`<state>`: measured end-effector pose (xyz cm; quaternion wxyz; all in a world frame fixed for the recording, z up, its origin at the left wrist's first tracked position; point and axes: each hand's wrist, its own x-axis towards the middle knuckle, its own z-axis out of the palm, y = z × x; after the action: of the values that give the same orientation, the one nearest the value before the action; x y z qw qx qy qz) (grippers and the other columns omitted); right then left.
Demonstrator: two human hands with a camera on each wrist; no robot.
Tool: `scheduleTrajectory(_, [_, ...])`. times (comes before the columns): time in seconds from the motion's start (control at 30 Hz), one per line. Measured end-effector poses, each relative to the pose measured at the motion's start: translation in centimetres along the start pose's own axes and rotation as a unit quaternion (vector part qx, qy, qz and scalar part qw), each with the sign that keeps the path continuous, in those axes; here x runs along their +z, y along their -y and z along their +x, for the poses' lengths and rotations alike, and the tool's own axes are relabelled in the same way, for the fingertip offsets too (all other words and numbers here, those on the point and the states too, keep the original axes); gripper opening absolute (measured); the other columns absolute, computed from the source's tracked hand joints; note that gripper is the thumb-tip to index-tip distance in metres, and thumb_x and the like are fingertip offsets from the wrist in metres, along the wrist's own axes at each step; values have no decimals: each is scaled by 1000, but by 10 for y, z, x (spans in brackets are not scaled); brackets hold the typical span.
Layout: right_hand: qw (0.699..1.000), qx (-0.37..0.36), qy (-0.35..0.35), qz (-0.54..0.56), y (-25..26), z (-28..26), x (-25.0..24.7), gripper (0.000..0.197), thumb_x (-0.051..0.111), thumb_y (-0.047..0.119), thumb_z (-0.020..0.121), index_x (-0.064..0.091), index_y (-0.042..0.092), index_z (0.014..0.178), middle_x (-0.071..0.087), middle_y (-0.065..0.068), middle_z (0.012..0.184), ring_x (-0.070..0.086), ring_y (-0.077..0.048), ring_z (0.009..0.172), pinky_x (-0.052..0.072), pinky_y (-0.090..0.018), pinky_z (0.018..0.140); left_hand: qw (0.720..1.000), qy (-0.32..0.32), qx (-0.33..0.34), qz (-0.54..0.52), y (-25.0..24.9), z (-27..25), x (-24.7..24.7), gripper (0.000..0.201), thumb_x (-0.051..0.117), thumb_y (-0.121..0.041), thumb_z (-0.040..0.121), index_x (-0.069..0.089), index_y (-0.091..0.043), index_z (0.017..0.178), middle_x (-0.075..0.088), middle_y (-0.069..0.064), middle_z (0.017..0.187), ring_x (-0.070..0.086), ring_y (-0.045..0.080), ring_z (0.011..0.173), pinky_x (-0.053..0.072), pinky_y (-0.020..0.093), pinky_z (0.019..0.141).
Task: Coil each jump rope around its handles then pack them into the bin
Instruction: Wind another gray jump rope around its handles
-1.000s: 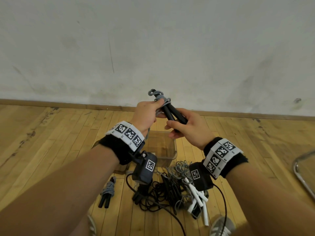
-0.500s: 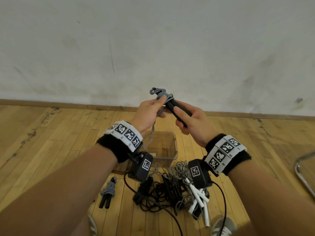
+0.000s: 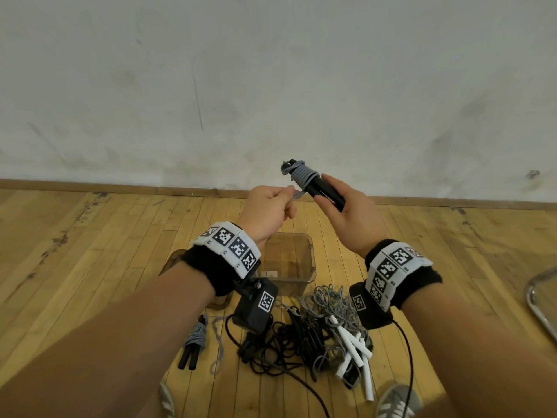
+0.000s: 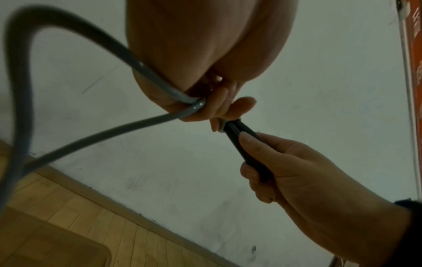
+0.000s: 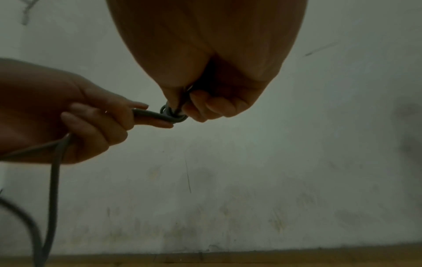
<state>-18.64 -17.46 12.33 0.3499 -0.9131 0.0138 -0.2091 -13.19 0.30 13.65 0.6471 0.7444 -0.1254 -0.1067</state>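
The black handles [image 3: 324, 190] of a jump rope sit side by side in the right hand [image 3: 351, 218], whose fingers [image 4: 252, 144] are curled around them, thumb along the top. Several turns of grey rope [image 3: 301, 173] are already wound round the handles' far end, just beyond the right fingertips. The left hand [image 3: 266, 211] is beside it, its fingers [image 5: 102, 117] closed in a fist round the free part of the grey rope, pinching it right at the wraps so that the two hands nearly touch. From the left fingers the rope runs out in a loose loop [image 4: 20, 75] and hangs toward the floor. Below both hands, on the wooden floor [image 3: 90, 251], stands a clear plastic bin [image 3: 304, 267]. Nearer the person than the bin lies a tangle of uncoiled ropes [image 3: 304, 336], black and grey, with white handles [image 3: 354, 351] under the right wrist. Under the left forearm, apart from the tangle, lies a finished bundle [image 3: 194, 342], grey rope coiled around black handles. A white wall [image 3: 271, 86] rises behind everything.
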Motion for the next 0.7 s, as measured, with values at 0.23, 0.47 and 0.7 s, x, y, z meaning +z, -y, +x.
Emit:
scheduleTrajectory(0.23, [992, -36, -3, -124, 12, -6, 5, 50, 37, 45, 107, 28, 40, 155, 68, 4, 88, 61, -15, 68, 50, -34, 57, 999, 5, -13, -50, -8, -2, 4, 31, 51, -31, 107, 74, -10, 105, 66, -3, 61, 49, 9, 48, 36, 20, 47])
scheduleTrajectory(0.47, [994, -89, 50, -30, 8, -11, 18, 47, 37, 31, 109, 28, 37, 155, 59, 3, 97, 52, -13, 87, 37, -29, 71, 997, -64, -27, -33, -3, 3, -1, 49, 68, -57, 90, 80, -10, 90, 68, -3, 59, 52, 7, 47, 39, 21, 51])
scheduleTrajectory(0.7, [930, 123, 83, 335, 22, -8, -2, 64, 79, 21, 88, 48, 31, 142, 72, -7, 97, 69, -16, 74, 62, -34, 73, 989, 8, -36, -145, -11, 2, -2, 31, 67, -38, 97, 75, -10, 83, 63, -1, 62, 46, 9, 51, 32, 18, 44])
